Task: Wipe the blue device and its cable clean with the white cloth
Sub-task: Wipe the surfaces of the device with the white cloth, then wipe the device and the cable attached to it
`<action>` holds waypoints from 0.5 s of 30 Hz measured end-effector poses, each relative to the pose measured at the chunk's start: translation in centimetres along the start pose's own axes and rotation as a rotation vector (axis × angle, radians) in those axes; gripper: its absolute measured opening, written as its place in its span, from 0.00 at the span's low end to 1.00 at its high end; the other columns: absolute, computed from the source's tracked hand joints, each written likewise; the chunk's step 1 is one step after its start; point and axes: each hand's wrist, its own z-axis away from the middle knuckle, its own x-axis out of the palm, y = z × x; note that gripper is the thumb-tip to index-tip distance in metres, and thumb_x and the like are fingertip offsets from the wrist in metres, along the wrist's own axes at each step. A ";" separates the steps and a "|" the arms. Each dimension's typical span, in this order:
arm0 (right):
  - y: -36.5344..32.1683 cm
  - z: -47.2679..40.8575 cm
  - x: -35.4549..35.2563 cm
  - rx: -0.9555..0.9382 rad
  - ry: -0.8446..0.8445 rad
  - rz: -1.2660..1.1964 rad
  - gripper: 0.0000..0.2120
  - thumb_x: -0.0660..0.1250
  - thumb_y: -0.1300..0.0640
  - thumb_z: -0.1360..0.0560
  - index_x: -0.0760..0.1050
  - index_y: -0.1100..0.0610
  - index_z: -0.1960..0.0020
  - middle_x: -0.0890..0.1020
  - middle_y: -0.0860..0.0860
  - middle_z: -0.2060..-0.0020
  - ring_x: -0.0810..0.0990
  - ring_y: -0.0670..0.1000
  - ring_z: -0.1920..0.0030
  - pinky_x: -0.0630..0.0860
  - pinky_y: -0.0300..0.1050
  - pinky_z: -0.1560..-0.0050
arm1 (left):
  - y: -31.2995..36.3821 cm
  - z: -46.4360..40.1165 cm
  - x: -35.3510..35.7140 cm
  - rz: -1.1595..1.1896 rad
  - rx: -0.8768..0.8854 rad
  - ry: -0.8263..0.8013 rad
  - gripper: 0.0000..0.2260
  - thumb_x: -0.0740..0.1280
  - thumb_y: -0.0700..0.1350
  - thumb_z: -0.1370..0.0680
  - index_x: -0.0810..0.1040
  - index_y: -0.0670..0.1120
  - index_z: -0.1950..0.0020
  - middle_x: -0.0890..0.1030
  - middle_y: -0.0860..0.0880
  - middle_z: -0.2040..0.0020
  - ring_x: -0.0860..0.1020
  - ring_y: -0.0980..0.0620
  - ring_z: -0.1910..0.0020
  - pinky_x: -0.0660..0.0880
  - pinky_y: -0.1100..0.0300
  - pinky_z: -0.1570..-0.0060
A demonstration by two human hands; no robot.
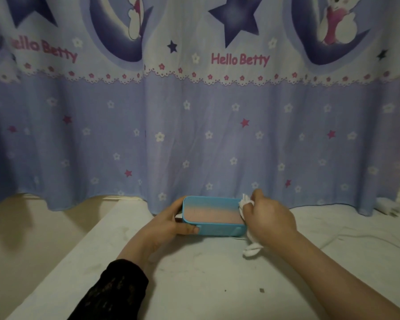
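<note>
A printed curtain (194, 125) of pale blue cloth, patterned with stars, moons and small flowers, hangs behind both hands. Below it lies a pale, scuffed table (194, 273) with a straight left edge. The blue device (214, 215), a rounded rectangular box with a flat pinkish-looking top panel and smooth blue sides, sits between the two hands. The left hand (169, 224), wearing a dark lacy sleeve (116, 289), grips the device's left end, thumb curled on the near side. The right hand (268, 219) clutches the crumpled white cloth (248, 241) against the device's right end, fingers bunched around it; a soft tail hangs below the palm. The cable cannot be made out.
</note>
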 end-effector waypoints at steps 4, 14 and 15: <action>0.0 0.3 0.6 -0.014 -0.087 -0.221 0.18 0.55 0.45 0.22 0.69 0.56 0.40 0.82 0.58 0.51 0.78 0.59 0.50 0.71 0.47 0.57 | 0.0 0.2 -0.2 0.034 -0.009 -0.005 0.30 0.74 0.41 0.36 0.72 0.53 0.35 0.80 0.51 0.40 0.81 0.60 0.48 0.80 0.59 0.49; -0.6 1.0 -0.2 -0.082 -0.087 -0.276 0.29 0.61 0.35 0.29 0.63 0.46 0.33 0.82 0.52 0.49 0.79 0.56 0.48 0.72 0.46 0.56 | 0.1 0.4 -0.4 0.149 -0.054 0.020 0.21 0.73 0.46 0.30 0.75 0.52 0.38 0.81 0.49 0.42 0.82 0.53 0.48 0.80 0.60 0.55; -0.7 1.1 -0.3 -0.089 -0.097 -0.261 0.30 0.62 0.34 0.30 0.62 0.45 0.33 0.82 0.51 0.49 0.79 0.55 0.49 0.72 0.45 0.57 | 0.1 0.5 -0.4 0.154 -0.064 0.034 0.19 0.71 0.45 0.28 0.75 0.51 0.38 0.81 0.48 0.42 0.82 0.52 0.49 0.80 0.61 0.57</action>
